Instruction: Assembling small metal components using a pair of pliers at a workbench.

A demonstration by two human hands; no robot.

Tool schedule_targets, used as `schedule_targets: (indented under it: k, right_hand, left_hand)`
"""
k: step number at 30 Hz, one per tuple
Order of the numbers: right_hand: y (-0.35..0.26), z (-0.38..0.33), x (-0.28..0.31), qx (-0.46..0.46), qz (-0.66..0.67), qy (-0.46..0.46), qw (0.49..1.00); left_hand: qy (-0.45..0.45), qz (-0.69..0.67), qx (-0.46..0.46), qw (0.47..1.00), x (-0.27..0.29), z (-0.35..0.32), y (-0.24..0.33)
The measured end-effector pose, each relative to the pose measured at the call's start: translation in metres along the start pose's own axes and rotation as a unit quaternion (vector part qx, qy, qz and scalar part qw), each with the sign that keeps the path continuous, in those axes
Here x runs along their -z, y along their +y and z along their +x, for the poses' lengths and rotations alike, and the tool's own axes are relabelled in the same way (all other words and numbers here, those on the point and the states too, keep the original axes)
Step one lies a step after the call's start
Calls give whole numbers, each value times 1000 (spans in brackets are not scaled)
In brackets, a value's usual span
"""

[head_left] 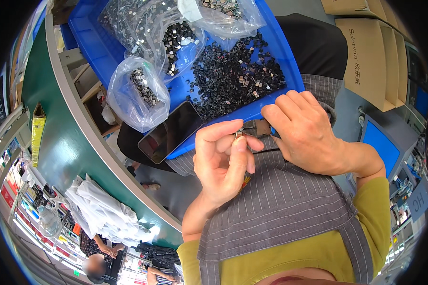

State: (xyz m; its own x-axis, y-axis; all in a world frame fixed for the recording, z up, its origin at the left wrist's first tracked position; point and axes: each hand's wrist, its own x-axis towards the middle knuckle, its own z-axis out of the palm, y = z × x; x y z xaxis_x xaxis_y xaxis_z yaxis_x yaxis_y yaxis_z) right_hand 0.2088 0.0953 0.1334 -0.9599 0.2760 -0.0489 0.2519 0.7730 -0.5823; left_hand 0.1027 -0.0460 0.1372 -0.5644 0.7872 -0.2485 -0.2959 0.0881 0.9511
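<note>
Left hand (223, 161) clamped pinch-wise on small metallic piece (238, 135), likely for control. Right hand (302, 133) curled, cannot tell on what. Blue tray (178, 92) nearby, presumably for reach.

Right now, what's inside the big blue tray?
The blue tray holds loose, mostly black pieces and clear plastic bags with more little pieces. What's underneath them is covered, so I can't see.

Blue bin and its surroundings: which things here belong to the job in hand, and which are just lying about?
Likely in use:
small shiny piece, pinched in the left hand
blue bin
small dark pieces, loose in the bin
clear bags holding more pieces

Likely just lying about:
black phone
cardboard boxes
crumpled white material on the green table
</note>
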Motion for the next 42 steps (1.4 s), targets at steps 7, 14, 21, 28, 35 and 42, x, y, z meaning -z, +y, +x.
schedule_targets:
  k: [7, 14, 21, 28, 35, 42]
  right_hand:
    - [-1, -2, 1, -1, 58, -25, 998]
    - [0, 1, 13, -27, 248, -142, 958]
    - [2, 5, 16, -60, 307, -212, 926]
    - [0, 0, 10, -26, 183, -102, 977]
    - [1, -1, 6, -2, 14, -22, 1000]
    - [2, -1, 4, 4, -7, -10, 1000]
  left_hand:
    - [3, -11, 9, 1000, 0, -1, 5]
    - [-30, -129, 67, 989, 9, 0, 9]
    - [-45, -175, 98, 979, 13, 3, 6]
    - [-25, -144, 76, 986, 5, 2, 6]
    - [-17, -80, 33, 996, 3, -2, 1]
    - [3, -27, 26, 999, -1, 2, 2]
